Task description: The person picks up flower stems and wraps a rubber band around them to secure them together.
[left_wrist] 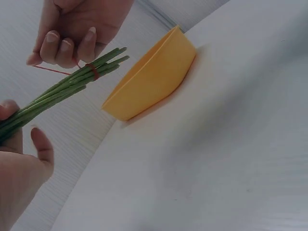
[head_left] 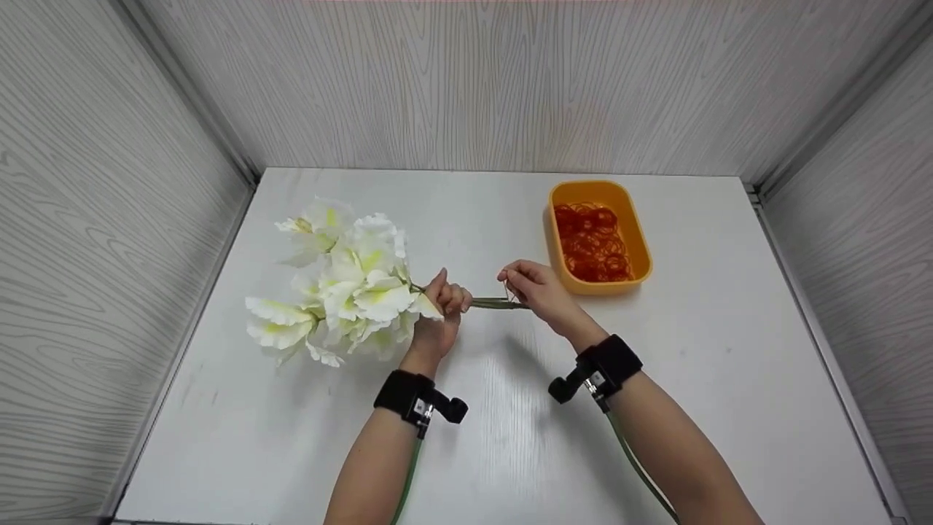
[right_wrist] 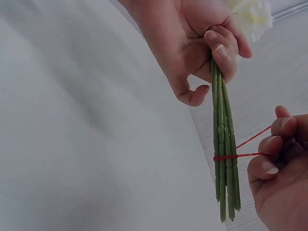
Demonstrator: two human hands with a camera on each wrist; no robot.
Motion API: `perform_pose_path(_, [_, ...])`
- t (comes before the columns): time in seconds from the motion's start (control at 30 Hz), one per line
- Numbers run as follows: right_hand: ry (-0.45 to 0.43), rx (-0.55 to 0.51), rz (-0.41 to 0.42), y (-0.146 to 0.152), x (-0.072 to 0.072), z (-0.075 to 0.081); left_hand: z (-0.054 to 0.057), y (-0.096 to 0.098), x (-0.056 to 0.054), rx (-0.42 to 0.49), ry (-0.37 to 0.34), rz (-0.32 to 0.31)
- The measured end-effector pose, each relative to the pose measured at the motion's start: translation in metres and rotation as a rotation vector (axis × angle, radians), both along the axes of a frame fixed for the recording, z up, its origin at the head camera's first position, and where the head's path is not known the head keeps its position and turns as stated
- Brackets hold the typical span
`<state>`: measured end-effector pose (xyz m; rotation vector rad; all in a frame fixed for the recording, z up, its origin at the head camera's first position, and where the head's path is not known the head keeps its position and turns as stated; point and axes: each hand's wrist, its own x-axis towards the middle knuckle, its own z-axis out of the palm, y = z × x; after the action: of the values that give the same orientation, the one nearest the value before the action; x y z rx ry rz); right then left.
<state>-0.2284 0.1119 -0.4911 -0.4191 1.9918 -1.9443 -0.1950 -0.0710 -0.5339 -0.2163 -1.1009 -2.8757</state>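
Note:
My left hand (head_left: 442, 313) grips a bunch of white artificial flowers (head_left: 364, 284) by its green stems (right_wrist: 221, 106), just below the blooms. The blooms spread out to the left, and the stems run rightward past my fist. Near the cut stem ends, my right hand (head_left: 539, 292) pinches a red rubber band (right_wrist: 250, 154) in its curled fingers. One part of the band is looped round the stems; two strands stretch taut from them to my right fingers, as the right wrist view shows.
A yellow-orange plastic box (head_left: 638, 248) stands behind my right hand. Inside it lies a tangled heap of red rubber bands (head_left: 592, 244). The white table (head_left: 466, 452) is enclosed by pale wood-grain panels (head_left: 466, 87) at the back and both sides.

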Motion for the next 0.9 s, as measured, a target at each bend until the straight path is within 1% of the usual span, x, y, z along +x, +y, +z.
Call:
perform_pose_path(0.07, [0.023, 0.028, 0.005, -0.003, 0.001, 0.002, -0.001, 0.003, 0.0, 0.06, 0.007, 0.047])
perform_pose_path(0.13, [0.051, 0.059, 0.007, -0.007, 0.003, 0.003, -0.001, 0.007, 0.001, 0.126, 0.019, 0.075])
perform_pose_path(0.2, [0.092, 0.092, 0.012, -0.012, 0.007, 0.004, -0.002, 0.009, 0.001, 0.185, 0.042, 0.106])
perform_pose_path(0.27, [0.137, 0.112, 0.024, -0.017, 0.011, 0.003, -0.002, 0.009, 0.0, 0.262, 0.074, 0.139])
perform_pose_path(0.37, [0.189, 0.073, 0.049, -0.022, 0.019, -0.003, -0.001, 0.007, -0.003, 0.372, 0.093, 0.193])
perform_pose_path(0.43, [0.192, -0.004, 0.063, -0.024, 0.025, -0.009, 0.001, 0.005, -0.004, 0.441, 0.087, 0.228])
perform_pose_path(0.5, [0.162, -0.112, 0.071, -0.024, 0.03, -0.015, 0.003, 0.003, -0.005, 0.493, 0.071, 0.259])
perform_pose_path(0.57, [0.111, -0.227, 0.081, -0.024, 0.035, -0.021, 0.007, 0.002, -0.006, 0.536, 0.06, 0.281])
perform_pose_path(0.7, [0.013, -0.423, 0.115, -0.025, 0.044, -0.03, 0.016, 0.002, -0.007, 0.598, 0.053, 0.292])
perform_pose_path(0.8, [-0.053, -0.527, 0.141, -0.025, 0.047, -0.035, 0.023, 0.004, -0.007, 0.652, 0.046, 0.255])
perform_pose_path(0.87, [-0.113, -0.575, 0.15, -0.024, 0.047, -0.037, 0.028, 0.006, -0.005, 0.702, 0.035, 0.211])
perform_pose_path(0.9, [-0.156, -0.601, 0.144, -0.023, 0.047, -0.039, 0.03, 0.006, -0.004, 0.729, 0.026, 0.186])
